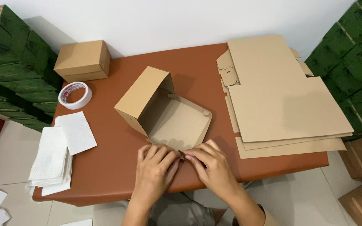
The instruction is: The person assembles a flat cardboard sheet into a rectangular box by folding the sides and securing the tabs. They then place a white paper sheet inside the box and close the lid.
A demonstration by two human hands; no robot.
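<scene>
Head view: left hand [155,161] and right hand [208,161] meeting fingertip to fingertip at near edge of brown tabletop [105,167], both curled and pinching near flap of half-folded cardboard box [164,111]; small dark bit visible between fingertips, too small to identify. Box lying just beyond fingers, lid side tipped up and away to left, tray side flat and open toward hands, probably so front wall can be creased from close by. Nothing inside tray; only bare cardboard and small tabs at far corners.

Right of right hand, close by: stack of flat cardboard blanks [281,100], unfolded, overhanging tabletop edge slightly, likely kept within easy reach. Left of left hand: pile of white paper sheets [59,150] at tabletop corner, some hanging over edge. Farther off beyond that pile: roll of white tape [75,95] lying flat, then closed cardboard box [82,60] at far left corner, lid shut, contents hidden. Well beyond both hands, on either side: stacked green boxes [13,62] against white wall. More brown cartons on floor at lower right.
</scene>
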